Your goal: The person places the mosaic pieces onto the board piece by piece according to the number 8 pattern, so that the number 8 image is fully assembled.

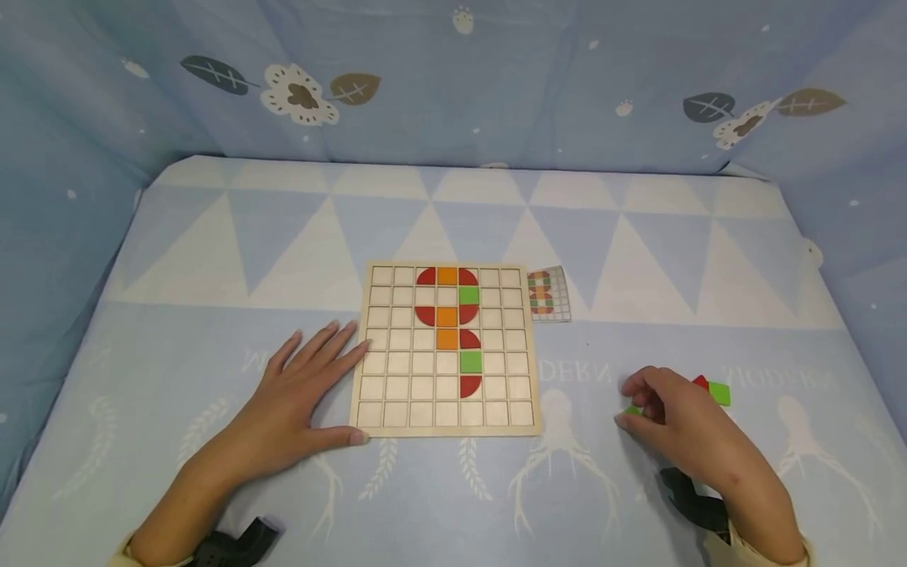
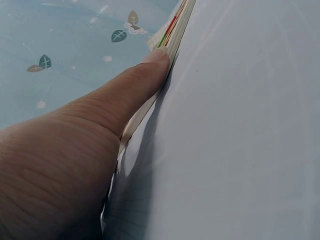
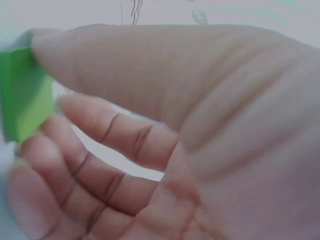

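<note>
A wooden grid board (image 1: 407, 387) lies flat on the table, with red quarter-round, orange square and green square tiles set in its middle columns. My left hand (image 1: 298, 398) rests spread at the board's left side, fingertips on its edge and thumb at the near left corner. In the left wrist view the thumb (image 2: 125, 87) lies along the board's side. Right of the board, my right hand (image 1: 680, 417) pinches a green square tile (image 3: 29, 95) between thumb and fingers. Just behind that hand lie another green tile (image 1: 719, 394) and a red tile (image 1: 701, 383), the red one partly hidden.
A small pattern card (image 1: 560, 295) with a printed grid of coloured shapes lies against the board's right edge. The table (image 1: 234, 346) has a blue and white patterned cover. Hanging blue cloth (image 1: 524, 87) closes off the back and sides.
</note>
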`<state>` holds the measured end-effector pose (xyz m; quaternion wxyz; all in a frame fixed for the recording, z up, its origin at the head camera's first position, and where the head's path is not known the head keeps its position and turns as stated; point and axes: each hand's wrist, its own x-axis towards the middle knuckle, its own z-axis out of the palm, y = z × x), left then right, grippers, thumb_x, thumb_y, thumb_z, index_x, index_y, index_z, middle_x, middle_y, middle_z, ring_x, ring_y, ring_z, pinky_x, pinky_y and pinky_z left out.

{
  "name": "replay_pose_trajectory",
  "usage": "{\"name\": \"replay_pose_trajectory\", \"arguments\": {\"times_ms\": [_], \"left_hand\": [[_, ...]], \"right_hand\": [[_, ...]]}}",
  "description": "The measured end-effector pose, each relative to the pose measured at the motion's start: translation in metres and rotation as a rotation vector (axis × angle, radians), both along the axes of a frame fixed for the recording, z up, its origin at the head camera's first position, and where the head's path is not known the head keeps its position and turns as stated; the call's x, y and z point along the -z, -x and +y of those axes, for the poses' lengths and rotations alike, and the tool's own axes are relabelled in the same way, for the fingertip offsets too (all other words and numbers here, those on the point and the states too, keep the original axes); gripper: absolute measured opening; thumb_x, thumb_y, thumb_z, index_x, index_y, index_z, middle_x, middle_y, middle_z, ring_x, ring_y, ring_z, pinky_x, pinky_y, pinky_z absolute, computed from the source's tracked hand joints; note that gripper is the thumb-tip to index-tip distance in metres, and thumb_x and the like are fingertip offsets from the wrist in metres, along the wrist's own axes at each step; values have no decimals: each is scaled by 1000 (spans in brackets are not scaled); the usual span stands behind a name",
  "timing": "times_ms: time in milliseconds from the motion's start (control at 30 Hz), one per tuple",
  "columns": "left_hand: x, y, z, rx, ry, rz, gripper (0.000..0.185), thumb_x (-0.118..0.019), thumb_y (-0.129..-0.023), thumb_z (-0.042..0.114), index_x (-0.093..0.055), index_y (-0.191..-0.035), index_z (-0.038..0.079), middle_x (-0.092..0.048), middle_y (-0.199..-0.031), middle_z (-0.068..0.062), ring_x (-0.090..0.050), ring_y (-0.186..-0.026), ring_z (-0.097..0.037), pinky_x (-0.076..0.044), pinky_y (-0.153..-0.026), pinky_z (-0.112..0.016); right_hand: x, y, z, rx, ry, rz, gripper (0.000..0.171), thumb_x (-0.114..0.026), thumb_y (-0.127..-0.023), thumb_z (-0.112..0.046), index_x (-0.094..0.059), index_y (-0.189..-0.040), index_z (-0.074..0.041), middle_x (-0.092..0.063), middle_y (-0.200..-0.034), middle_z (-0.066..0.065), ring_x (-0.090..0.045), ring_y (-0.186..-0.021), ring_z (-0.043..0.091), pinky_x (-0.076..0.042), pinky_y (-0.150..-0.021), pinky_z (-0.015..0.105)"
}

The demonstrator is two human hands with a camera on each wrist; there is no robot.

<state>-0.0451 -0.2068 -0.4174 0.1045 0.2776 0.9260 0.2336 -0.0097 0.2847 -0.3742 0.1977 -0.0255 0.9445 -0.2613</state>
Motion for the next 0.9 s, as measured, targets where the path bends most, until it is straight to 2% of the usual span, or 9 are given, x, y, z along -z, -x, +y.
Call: {"name": "replay_pose_trajectory", "arguments": {"times_ms": [267, 367, 667, 800, 900], "left_hand": [[0, 1, 0, 2, 5, 5, 108, -73, -84, 72, -26, -168, 24, -13, -175, 0, -6, -161, -26, 5, -126, -49], [0, 1, 0, 3, 2, 5, 108, -73, -84, 71, -25, -168, 24, -13, -175, -1, -6, -161, -26, 5, -126, -49], [1, 1, 0, 3, 4, 17, 108, -75, -83, 71, -26, -168, 23, -13, -175, -2, -7, -161, -27, 5, -126, -49], [1, 1, 0, 3, 9, 17, 109, -75, -83, 71, -26, -168, 23, -13, -175, -2, -7, -161, -27, 5, -126, -49], [1, 1, 0, 6, 8, 22, 109, -75, -83, 71, -26, -168, 23, -13, -175, -2, -7, -161, -27, 5, -126, -49]], "right_hand": [[6, 3, -1, 5, 85, 74, 18, -83, -92, -17, -66, -97, -15, -50, -74, -4, -48, -65, 9, -41, -57, 25], [7, 3, -3, 15, 97, 95, 16, -82, -93, -18, -66, -94, -17, -50, -72, -6, -47, -63, 8, -41, -55, 24], [15, 4, -4, 57, 289, 276, 19, -81, -91, -3, -68, -101, -13, -61, -83, -1, -55, -70, 12, -46, -60, 20], [17, 5, -4, 50, 376, 279, 25, -74, -93, 7, -70, -111, -9, -69, -94, 4, -63, -76, 12, -51, -65, 17], [19, 6, -5, -11, 401, 265, 31, -70, -94, 10, -71, -118, -10, -71, -103, 2, -66, -83, 11, -53, -70, 17]]}}
